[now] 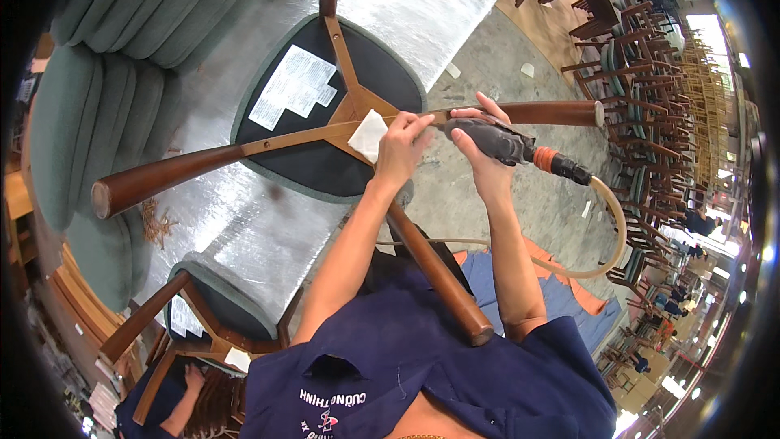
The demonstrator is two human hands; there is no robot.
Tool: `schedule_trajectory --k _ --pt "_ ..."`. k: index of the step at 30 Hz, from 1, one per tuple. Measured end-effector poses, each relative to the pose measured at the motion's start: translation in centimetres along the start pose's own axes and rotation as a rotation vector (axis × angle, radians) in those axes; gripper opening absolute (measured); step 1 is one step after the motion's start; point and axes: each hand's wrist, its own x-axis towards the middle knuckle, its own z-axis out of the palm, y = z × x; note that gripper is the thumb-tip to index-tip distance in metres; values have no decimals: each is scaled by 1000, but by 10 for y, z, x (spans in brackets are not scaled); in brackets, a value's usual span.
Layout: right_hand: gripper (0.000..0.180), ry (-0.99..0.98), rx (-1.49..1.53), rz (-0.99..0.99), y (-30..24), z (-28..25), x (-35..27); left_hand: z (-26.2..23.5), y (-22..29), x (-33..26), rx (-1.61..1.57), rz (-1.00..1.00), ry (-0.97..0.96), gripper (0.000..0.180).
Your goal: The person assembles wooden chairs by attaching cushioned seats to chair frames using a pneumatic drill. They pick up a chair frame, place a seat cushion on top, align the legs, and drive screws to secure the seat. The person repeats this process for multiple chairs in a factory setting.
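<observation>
An upturned chair lies before me, its black seat underside (307, 41) facing up and a brown wooden leg frame (296, 139) crossing it. My right hand (492, 175) grips a dark air screwdriver (497, 141), which points left at the frame by one leg (552, 113). Close to the tool's tip, my left hand (398, 149) rests at the frame with its fingers drawn together; whatever they pinch is hidden. A white square piece (370, 136) lies on the frame beside that hand. White labels (294, 85) are stuck to the seat underside.
From the tool, a pale hose (621, 228) loops down to the right. Green upholstered cushions (97, 138) stand at the left on the plastic-covered table (244, 219), near loose screws (156, 223). Another upturned chair (236, 297) and a co-worker's arm (188, 398) are at lower left. Stacked chairs (634, 106) fill the right.
</observation>
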Motion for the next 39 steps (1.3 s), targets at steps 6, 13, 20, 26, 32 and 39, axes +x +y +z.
schedule_trajectory --k 6,13,20,26,32,39 --pt "62 -11 -87 -151 -7 -28 -13 -25 -7 24 50 -34 112 11" --pt "56 30 -62 -25 24 -64 -70 -80 -9 6 -415 -460 357 41" --pt "54 38 43 234 60 -83 -114 -44 9 28 -298 -442 226 34" --pt "54 8 116 285 62 -94 -112 -3 10 38 -163 -360 62 20" --pt "54 -56 70 217 56 -92 -96 2 9 56 306 13 -169 10" --pt "55 -216 174 143 56 -47 -78 -10 -7 53 379 148 -250 10"
